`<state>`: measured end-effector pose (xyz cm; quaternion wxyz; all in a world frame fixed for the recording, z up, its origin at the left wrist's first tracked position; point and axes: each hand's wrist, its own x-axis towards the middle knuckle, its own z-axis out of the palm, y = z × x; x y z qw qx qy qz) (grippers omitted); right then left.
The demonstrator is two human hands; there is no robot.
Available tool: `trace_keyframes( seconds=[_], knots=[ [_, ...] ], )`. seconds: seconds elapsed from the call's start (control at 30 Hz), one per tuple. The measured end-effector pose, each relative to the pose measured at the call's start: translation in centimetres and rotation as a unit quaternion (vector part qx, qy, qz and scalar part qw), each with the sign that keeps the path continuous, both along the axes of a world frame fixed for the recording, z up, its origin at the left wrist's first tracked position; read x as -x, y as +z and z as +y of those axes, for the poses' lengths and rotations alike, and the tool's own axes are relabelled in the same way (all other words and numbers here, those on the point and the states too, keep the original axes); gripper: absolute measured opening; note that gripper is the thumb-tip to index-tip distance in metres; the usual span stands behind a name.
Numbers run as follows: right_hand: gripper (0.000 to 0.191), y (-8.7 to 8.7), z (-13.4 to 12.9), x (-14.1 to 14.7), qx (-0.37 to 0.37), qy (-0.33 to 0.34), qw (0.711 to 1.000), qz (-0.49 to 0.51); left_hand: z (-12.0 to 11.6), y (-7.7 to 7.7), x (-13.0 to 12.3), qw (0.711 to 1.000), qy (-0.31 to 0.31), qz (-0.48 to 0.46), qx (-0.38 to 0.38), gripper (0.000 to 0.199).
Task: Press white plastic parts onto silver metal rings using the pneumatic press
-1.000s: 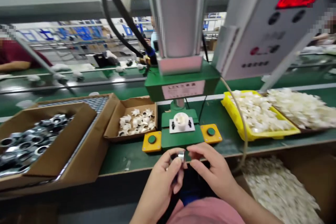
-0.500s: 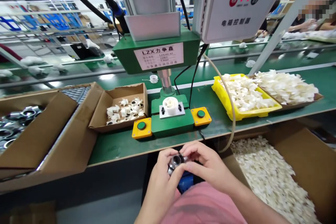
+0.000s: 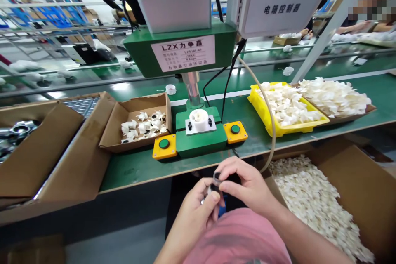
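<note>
My left hand (image 3: pixel 198 206) is closed around a shiny metal fitting (image 3: pixel 213 189), mostly covered by the fingers. Close beside it, my right hand (image 3: pixel 247 183) pinches a small dark round piece (image 3: pixel 217 176) between thumb and forefinger. Whether that piece touches the fitting I cannot tell. Both hands are in front of the bench edge, above my lap. Beyond them stands a green press (image 3: pixel 201 140) with a white round holder (image 3: pixel 199 120) under its metal ram (image 3: pixel 193 88).
Yellow button boxes (image 3: pixel 164 147) (image 3: pixel 235 132) flank the press. At left are a carton of metal fittings (image 3: pixel 62 161) and a carton of white finned parts (image 3: pixel 107 136). Right are a yellow tray (image 3: pixel 292 130) and a large carton (image 3: pixel 359 185) of white pieces. A hose (image 3: pixel 273 132) hangs over the bench edge.
My right hand has drawn slightly up from the fitting, and a small dark round piece now shows in its fingers. My left hand has turned, hiding more of the fitting. The view has shifted slightly.
</note>
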<state>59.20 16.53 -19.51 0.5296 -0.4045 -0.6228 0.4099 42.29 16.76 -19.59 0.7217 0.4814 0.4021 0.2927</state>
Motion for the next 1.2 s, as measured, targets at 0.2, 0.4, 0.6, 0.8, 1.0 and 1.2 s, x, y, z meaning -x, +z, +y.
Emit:
trace_keyframes(
  seconds=[0.2,0.4,0.6,0.8,1.0,1.2],
  knots=[
    [0.002,0.2,0.3,0.6,-0.036,0.023,0.996,-0.080,0.0,-0.1,-0.1,0.997,0.010,-0.064,0.053,0.026],
    [0.008,0.6,1.4,-0.6,-0.052,0.106,0.983,-0.140,-0.2,0.2,-0.6,0.988,0.064,-0.086,0.111,0.029],
    [0.011,0.5,1.6,-0.9,-0.058,0.119,0.973,-0.190,-0.1,0.2,-0.7,0.982,0.093,-0.097,0.131,0.028],
    [0.017,-0.3,-0.1,0.1,-0.091,-0.085,0.981,-0.148,1.2,-0.1,-0.7,0.940,0.233,-0.153,0.197,0.029],
    [0.026,-0.9,-1.1,3.0,-0.126,-0.033,0.945,-0.298,1.4,-0.3,-1.4,0.888,0.324,-0.233,0.227,0.023],
    [0.024,-2.2,-0.6,4.4,-0.075,-0.041,0.929,-0.361,0.7,-0.4,-1.8,0.894,0.316,-0.247,0.201,0.024]
  ],
)
